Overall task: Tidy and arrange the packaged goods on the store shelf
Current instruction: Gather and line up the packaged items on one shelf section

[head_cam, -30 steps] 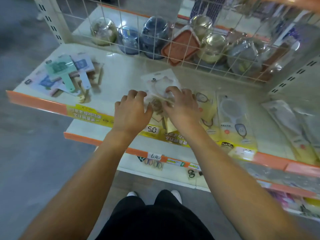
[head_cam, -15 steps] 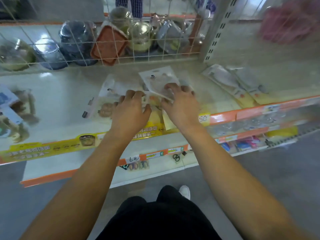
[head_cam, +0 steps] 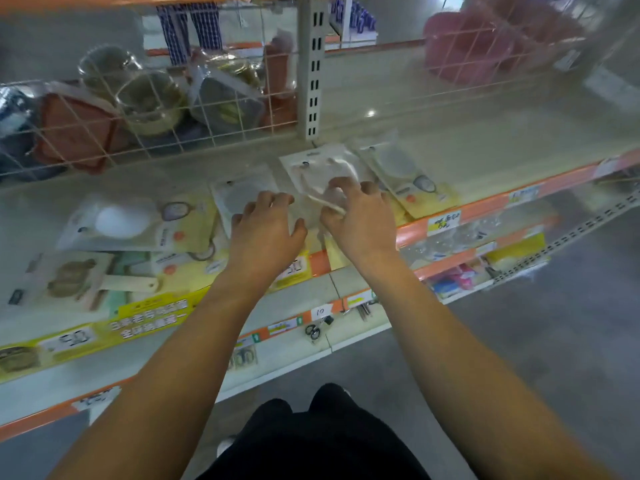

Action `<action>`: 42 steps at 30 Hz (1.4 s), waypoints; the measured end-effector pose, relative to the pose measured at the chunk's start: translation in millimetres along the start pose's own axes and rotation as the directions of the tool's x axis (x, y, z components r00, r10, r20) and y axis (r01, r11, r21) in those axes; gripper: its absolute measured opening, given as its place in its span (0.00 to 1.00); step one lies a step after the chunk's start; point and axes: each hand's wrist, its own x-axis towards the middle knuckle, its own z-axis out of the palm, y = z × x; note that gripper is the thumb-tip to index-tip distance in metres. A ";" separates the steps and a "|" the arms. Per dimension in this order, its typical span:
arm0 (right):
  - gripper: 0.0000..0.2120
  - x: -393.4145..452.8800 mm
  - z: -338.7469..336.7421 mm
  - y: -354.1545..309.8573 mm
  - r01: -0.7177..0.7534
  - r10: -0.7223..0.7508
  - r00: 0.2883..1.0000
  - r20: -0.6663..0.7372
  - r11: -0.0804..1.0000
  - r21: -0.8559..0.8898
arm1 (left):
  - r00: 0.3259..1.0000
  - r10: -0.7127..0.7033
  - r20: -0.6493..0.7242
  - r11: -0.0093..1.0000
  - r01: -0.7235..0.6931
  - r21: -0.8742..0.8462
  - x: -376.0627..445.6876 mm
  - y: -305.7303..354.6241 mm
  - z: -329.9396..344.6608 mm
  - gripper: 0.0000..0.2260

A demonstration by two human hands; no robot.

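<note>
Both hands are over the middle of the store shelf (head_cam: 485, 140), close together but not touching. The right hand (head_cam: 360, 220) has its fingers curled over the near edge of a clear flat packet (head_cam: 322, 171), pinching it against the shelf or lifting it slightly; which of the two cannot be told. The left hand (head_cam: 266, 230) lies spread, palm down, fingers apart, resting on a second flat packet (head_cam: 239, 195) just to the left, gripping nothing that can be seen. More packaged goods lie flat along the same shelf: a yellow-backed packet (head_cam: 412, 181) just right of the right hand, a pale packet with a round white item (head_cam: 138, 223) to the left, and a wooden-handled item in packaging (head_cam: 79, 282) nearer the front edge. These lie at mixed angles and partly overlap. The step in hand appears to be squaring up the middle packets. The next move likely calls for sliding the held packet into line with its neighbours without dragging those underneath. Motion blur obscures labels and packet contents; price tags (head_cam: 443, 221) on the orange shelf edge are unreadable. The wire mesh (head_cam: 138, 133) behind veils the jars beyond, and the palms hide what lies beneath.
</note>
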 end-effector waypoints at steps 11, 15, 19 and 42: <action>0.23 31.4 -10.2 56.2 0.019 -0.019 0.999 0.038 1.000 0.018 | 0.998 -0.059 0.028 0.997 0.057 0.059 18.9 47.6 21.2 0.19; 0.22 32.7 -3.9 54.9 0.008 -0.009 0.998 0.060 1.000 0.012 | 0.995 -0.082 0.052 0.995 0.079 0.068 25.8 40.9 17.2 0.19; 0.24 39.0 4.7 46.4 -0.009 0.009 0.999 0.035 1.000 -0.009 | 0.994 -0.087 0.064 0.995 0.083 0.053 38.3 36.7 9.9 0.19; 0.31 71.2 15.6 37.8 -0.074 0.118 0.969 0.218 0.977 -0.199 | 0.994 -0.091 0.065 0.995 0.088 0.053 61.8 29.3 8.5 0.18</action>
